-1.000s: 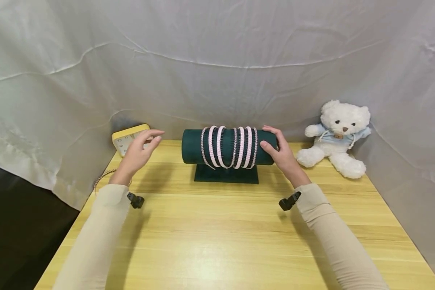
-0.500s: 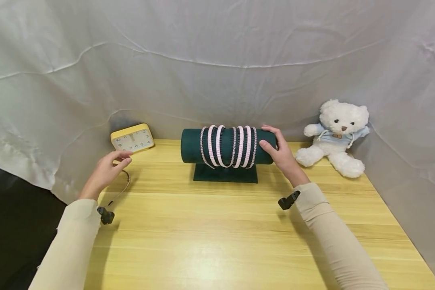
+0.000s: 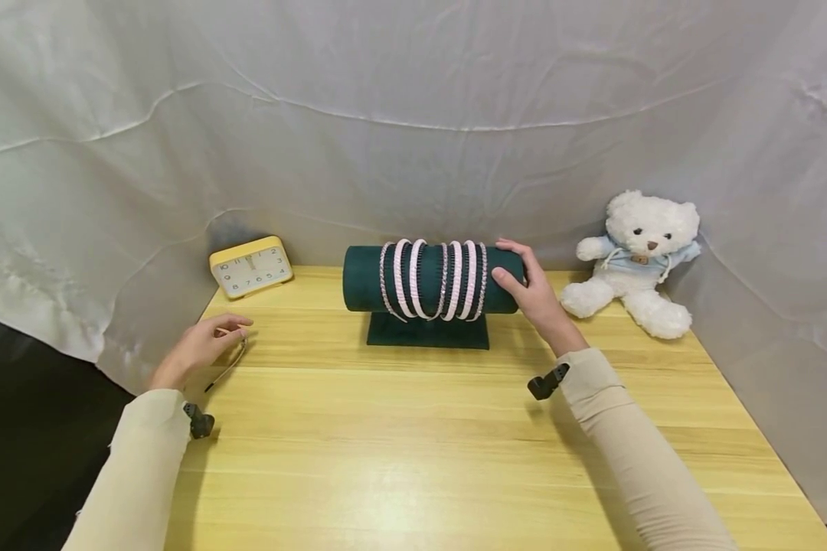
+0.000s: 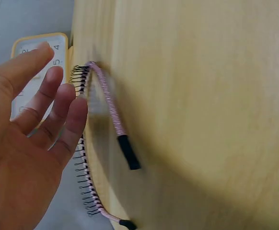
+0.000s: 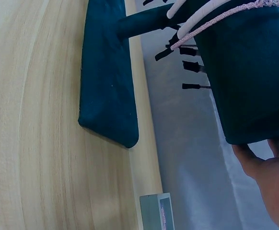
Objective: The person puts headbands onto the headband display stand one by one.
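Observation:
A thin pink braided headband with small black comb teeth point(image 4: 108, 98) lies at the table's left side. My left hand point(image 3: 203, 346) is over it; in the left wrist view its fingers are apart and slightly bent in front of the band, and contact is unclear. Across the middle back stands a dark green velvet roll-shaped headband stand point(image 3: 364, 277), with several pink headbands point(image 3: 457, 279) looped round it. My right hand point(image 3: 534, 295) holds the roll's right end, thumb in front and fingers over the top and back. Some of its fingers are hidden behind the roll.
A yellow clock point(image 3: 251, 268) stands at the back left, beyond my left hand. A white teddy bear point(image 3: 651, 260) in a blue top sits at the back right. Grey cloth point(image 3: 413, 176) hangs behind the wooden table point(image 3: 400, 451). A small pale box point(image 5: 151, 213) shows in the right wrist view.
My left hand has moved from beside the clock leftward and down to the loose headband, leaving the clock face uncovered. The right hand and the stand have stayed in place.

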A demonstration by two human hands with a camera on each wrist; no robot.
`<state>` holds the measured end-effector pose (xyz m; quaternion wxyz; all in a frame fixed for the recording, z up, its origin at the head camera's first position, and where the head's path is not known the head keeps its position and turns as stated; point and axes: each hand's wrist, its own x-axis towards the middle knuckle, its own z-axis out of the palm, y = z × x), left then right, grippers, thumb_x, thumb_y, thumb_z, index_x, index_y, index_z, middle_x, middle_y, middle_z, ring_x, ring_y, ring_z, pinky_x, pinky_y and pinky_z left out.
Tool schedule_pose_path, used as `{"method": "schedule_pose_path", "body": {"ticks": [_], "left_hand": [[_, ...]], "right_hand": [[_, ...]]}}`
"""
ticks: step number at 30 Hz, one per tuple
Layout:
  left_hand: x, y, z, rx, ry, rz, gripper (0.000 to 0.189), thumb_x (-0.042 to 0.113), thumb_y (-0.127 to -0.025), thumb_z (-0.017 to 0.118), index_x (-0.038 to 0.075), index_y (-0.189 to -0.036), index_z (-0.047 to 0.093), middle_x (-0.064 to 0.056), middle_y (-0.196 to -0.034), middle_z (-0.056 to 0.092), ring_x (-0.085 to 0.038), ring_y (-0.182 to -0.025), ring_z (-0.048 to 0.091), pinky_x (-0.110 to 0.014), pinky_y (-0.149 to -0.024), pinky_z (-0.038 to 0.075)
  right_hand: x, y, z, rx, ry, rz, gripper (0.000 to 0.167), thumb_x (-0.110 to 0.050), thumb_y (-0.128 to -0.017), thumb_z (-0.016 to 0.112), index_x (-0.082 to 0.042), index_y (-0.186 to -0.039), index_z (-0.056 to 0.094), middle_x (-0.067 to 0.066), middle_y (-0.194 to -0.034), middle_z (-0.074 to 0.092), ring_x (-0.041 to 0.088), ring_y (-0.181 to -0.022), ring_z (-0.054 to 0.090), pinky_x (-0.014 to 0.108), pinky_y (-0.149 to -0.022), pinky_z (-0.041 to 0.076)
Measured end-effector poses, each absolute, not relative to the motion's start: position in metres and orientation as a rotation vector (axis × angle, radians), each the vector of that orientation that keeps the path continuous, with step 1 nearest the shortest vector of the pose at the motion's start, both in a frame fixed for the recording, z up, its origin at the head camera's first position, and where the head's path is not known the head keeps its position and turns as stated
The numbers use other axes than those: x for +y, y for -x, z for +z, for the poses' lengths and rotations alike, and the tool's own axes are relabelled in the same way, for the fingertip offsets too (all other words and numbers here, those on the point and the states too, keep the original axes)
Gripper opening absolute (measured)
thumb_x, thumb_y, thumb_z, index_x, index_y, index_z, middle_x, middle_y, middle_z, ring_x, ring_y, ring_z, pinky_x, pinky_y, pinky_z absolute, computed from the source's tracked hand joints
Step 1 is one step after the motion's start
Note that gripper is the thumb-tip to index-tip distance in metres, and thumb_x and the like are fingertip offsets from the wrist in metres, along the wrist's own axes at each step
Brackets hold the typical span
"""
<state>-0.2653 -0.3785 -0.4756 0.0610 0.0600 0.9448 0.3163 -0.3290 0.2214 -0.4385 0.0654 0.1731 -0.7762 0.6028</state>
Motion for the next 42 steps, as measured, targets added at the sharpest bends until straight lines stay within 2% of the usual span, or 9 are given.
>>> {"method": "schedule_pose_path", "body": {"ticks": [6,12,22,33,42], "left_hand": [[-0.381,0.265,-0.483,2.854,-0.194,0.934,0.046,0.034,-0.117,0.053,0.003,-0.150,0.062,-0.027,-0.142,0.067,-0.045,-0.124,0.064,-0.050,-0.092,0.058],[-0.377,0.268,-0.488,2.879,-0.216,0.903,0.039,0.032,-0.115,0.058,0.003,-0.138,0.071,-0.025,-0.135,0.071,-0.041,-0.119,0.067,-0.044,-0.090,0.056],[-0.356,0.267,-0.488,2.832,-0.223,0.947,0.039,0.032,-0.115,0.058,0.004,-0.138,0.071,-0.023,-0.135,0.071,-0.039,-0.121,0.066,-0.053,-0.097,0.054],[-0.322,0.271,-0.490,2.791,-0.307,0.980,0.034,0.031,-0.114,0.060,0.009,-0.136,0.073,-0.017,-0.133,0.074,-0.036,-0.121,0.068,-0.053,-0.099,0.055],[-0.316,0.271,-0.484,2.736,-0.253,1.057,0.036,0.032,-0.115,0.059,0.009,-0.140,0.070,-0.016,-0.133,0.073,-0.034,-0.120,0.067,-0.042,-0.093,0.056]], "right_hand": [[0.220,0.328,-0.437,-2.335,-0.530,1.820,0.056,-0.025,-0.111,0.063,-0.017,-0.163,0.044,-0.002,-0.177,0.035,0.026,-0.162,0.034,0.055,-0.129,0.032],[0.219,0.327,-0.436,-2.334,-0.531,1.823,0.056,-0.025,-0.111,0.064,-0.019,-0.163,0.044,0.002,-0.177,0.033,0.026,-0.163,0.032,0.057,-0.130,0.030],[0.220,0.328,-0.437,-2.338,-0.524,1.822,0.057,-0.026,-0.111,0.063,-0.016,-0.163,0.043,0.001,-0.177,0.033,0.026,-0.161,0.035,0.048,-0.126,0.036],[0.221,0.329,-0.438,-2.339,-0.534,1.825,0.057,-0.026,-0.111,0.064,-0.019,-0.163,0.044,0.001,-0.178,0.033,0.027,-0.163,0.033,0.055,-0.129,0.033],[0.221,0.329,-0.438,-2.341,-0.531,1.817,0.057,-0.028,-0.111,0.064,-0.018,-0.163,0.044,-0.003,-0.177,0.034,0.026,-0.163,0.033,0.056,-0.129,0.033]]}}
